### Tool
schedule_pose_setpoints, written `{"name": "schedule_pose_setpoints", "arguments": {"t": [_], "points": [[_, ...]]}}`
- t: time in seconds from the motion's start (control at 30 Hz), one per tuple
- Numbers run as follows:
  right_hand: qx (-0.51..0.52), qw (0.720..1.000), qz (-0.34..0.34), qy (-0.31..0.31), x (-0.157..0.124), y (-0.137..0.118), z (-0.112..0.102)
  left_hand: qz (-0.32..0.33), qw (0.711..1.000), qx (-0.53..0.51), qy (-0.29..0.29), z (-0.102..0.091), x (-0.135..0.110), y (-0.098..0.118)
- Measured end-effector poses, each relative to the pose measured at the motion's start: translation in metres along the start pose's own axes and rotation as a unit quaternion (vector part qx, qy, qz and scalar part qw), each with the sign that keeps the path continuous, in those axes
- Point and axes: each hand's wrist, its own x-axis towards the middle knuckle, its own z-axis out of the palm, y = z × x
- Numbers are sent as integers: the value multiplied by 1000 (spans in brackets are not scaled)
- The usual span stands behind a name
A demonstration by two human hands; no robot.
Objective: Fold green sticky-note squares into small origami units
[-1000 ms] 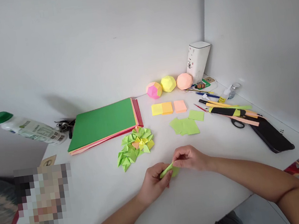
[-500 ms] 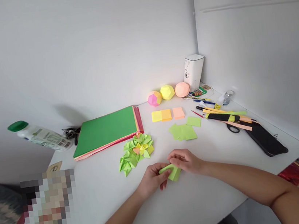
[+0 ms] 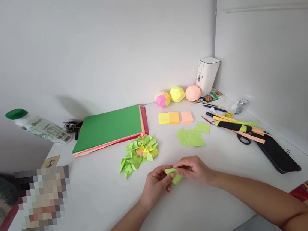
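Between both hands, just above the white table, is a light green sticky note [image 3: 177, 179] with a fold in it. My left hand [image 3: 158, 185] pinches its left side between thumb and fingers. On the upper right edge, my right hand [image 3: 194, 170] presses thumb and fingertips against the paper, hiding part of it. Beyond the left hand lies a pile of folded paper pieces [image 3: 132, 158], mostly green with some yellow and orange. Flat green sticky notes [image 3: 192, 137] lie beyond the right hand, overlapping one another.
Yellow and orange sticky pads [image 3: 168, 118] and a peach pad [image 3: 187, 117] lie farther back. Three paper balls, one yellow [image 3: 177, 94], stand by the wall. Coloured sheets [image 3: 110, 127] and a bottle [image 3: 45, 130] are left; a cutter [image 3: 230, 125], scissors [image 3: 243, 139] and black case [image 3: 279, 152] right.
My right hand has shifted left along the note, its thumb now close to the left thumb. The note looks more folded over. The camera view has turned slightly.
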Motion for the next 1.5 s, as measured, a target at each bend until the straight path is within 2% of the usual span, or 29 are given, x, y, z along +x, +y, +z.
{"name": "schedule_pose_setpoints", "arguments": {"t": [0.13,0.3,0.57,0.7,0.97,1.5], "points": [[1,1000,-4,-20,-3,4,3,-7,1000,-3,-12,-3,1,1],[90,993,55,-54,-5,9,3,-12,1000,-26,-5,-4,0,4],[175,973,128,-79,-3,4,0,-18,999,-34,-23,-7,2,2],[186,968,149,-81,-1,4,0,-18,999,-36,-26,-8,3,2],[155,972,156,-77,0,5,-1,-18,999,-39,-21,-7,3,4],[189,966,156,-88,0,9,-2,-6,997,-74,-15,-7,2,4]]}}
